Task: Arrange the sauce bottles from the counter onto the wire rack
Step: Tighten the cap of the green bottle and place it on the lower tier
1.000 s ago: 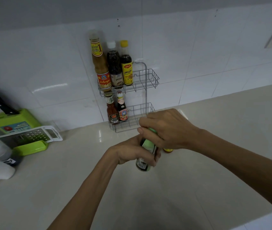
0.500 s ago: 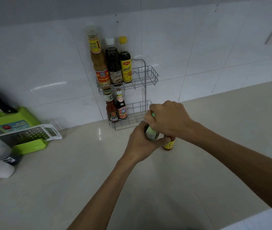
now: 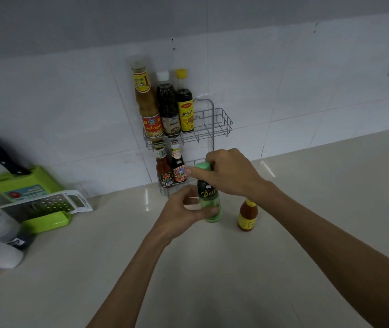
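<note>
Both forearms reach in from the bottom edge over the pale counter (image 3: 212,268). The left hand (image 3: 179,215) curls around the lower body of the green bottle (image 3: 209,197), thumb and fingers wrapped on its label. The right hand (image 3: 230,172) pinches the bottle's green cap from above, fingertips closed on it. The bottle is upright in front of the rack's lower shelf; whether its base touches the counter cannot be told. Just to its right an orange bottle (image 3: 247,215) stands on the counter. At the far left lie a grater (image 3: 46,204) and a green knife block (image 3: 20,183). Behind, the wire rack (image 3: 219,125) hangs on the tiled wall with three bottles on the upper shelf and two on the lower.
</note>
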